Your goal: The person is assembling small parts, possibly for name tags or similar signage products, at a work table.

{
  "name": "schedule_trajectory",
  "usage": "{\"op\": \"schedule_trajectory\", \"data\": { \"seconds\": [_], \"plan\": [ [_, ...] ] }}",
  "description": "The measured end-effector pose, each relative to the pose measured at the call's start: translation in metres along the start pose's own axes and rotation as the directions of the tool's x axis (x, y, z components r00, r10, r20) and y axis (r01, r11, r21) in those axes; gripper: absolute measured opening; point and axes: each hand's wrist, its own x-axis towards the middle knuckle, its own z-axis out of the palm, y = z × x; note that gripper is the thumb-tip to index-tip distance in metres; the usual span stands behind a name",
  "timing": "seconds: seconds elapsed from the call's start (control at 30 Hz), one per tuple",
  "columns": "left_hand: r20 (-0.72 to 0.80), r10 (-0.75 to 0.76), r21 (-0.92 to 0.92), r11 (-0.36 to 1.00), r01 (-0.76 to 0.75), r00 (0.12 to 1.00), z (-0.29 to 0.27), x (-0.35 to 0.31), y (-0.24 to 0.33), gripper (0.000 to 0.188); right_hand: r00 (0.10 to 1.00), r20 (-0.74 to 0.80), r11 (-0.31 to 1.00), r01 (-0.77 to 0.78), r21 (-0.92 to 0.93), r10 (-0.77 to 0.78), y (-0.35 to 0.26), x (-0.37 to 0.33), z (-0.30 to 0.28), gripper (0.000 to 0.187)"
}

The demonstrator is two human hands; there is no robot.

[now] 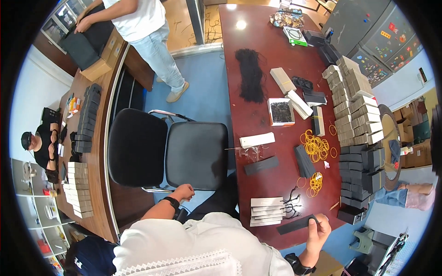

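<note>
My right hand (319, 228) pinches the end of a long black card tag (294, 225) between thumb and fingers, over the right-hand table's near edge. Beside that tag lies a row of white card tags (266, 211) with black cords (291, 202) looped at their ends. My left hand (184, 192) is curled closed beside the chair seat; whatever it may hold is hidden. Further along the table are a black card strip (261, 165), a white card stack (257, 140) and a black card stack (304, 161).
Yellow rubber bands (315, 146), a box of small black pieces (281, 112) and a black cord bundle (250, 76) lie on the red-brown table (244, 34). Bundled cards (352, 110) line its right side. A black chair (195, 154) stands left. Other people work at the left-hand desk (103, 152).
</note>
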Motion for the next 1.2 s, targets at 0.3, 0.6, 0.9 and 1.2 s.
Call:
{"op": "schedule_trajectory", "data": {
  "seconds": [0.3,0.6,0.9,1.2],
  "plan": [
    [-0.031,0.139,0.060,0.989,-0.137,0.990,0.004,-0.067,0.017,0.015,0.986,-0.012,0.929,-0.155,0.336,0.169,0.064,-0.087,-0.025,0.009],
    [0.064,0.194,0.753,0.634,-0.175,0.979,0.030,-0.085,0.112,0.024,0.962,-0.137,0.939,-0.192,0.285,0.238,0.196,-0.161,0.015,0.012],
    [0.121,0.233,0.819,0.526,-0.230,0.965,0.095,-0.117,0.090,0.024,0.980,-0.181,0.970,0.037,-0.238,-0.082,0.199,-0.162,0.027,0.013],
    [-0.004,0.301,0.574,0.782,-0.245,0.953,0.129,-0.149,-0.094,0.027,0.979,-0.130,0.947,0.114,-0.300,-0.159,0.196,-0.159,0.029,0.018]
  ]
}}
